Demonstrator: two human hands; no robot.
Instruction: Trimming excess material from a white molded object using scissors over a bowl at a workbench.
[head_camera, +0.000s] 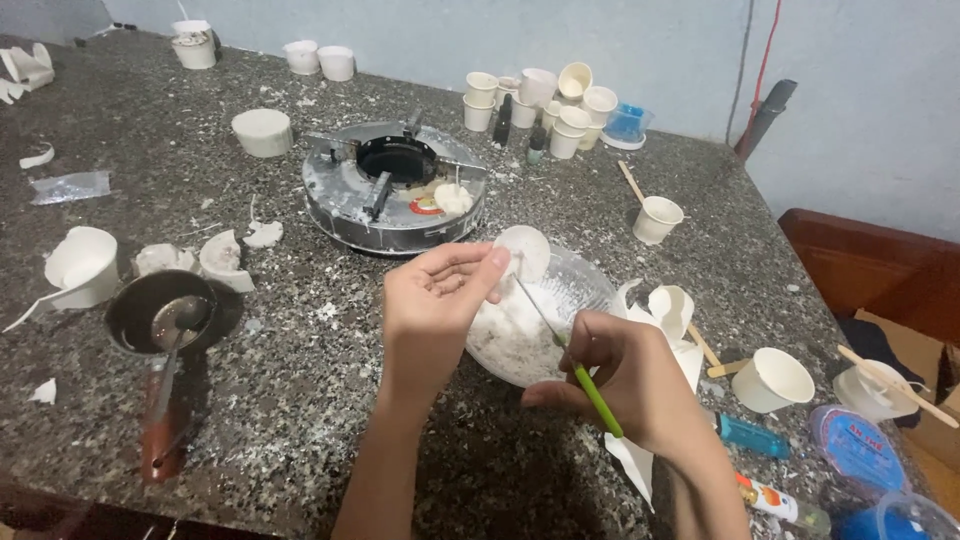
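Left hand (435, 300) pinching a white wax disc (527, 250) over a clear bowl (580, 290) near the table's middle. Right hand (625, 375) closed around a green-handled tool (585, 380) — tip touching the disc's lower edge. Beside them on the speckled table (300, 370): a round burner (395, 185), a small dark pan (160, 315) — paper cups (780, 378) scattered about.

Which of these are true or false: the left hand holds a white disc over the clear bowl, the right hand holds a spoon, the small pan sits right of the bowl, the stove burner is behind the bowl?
1. The left hand holds a white disc over the clear bowl. True.
2. The right hand holds a spoon. False: it holds a green-handled pick.
3. The small pan sits right of the bowl. False: it lies far left of it.
4. The round stove burner is behind the bowl. True.
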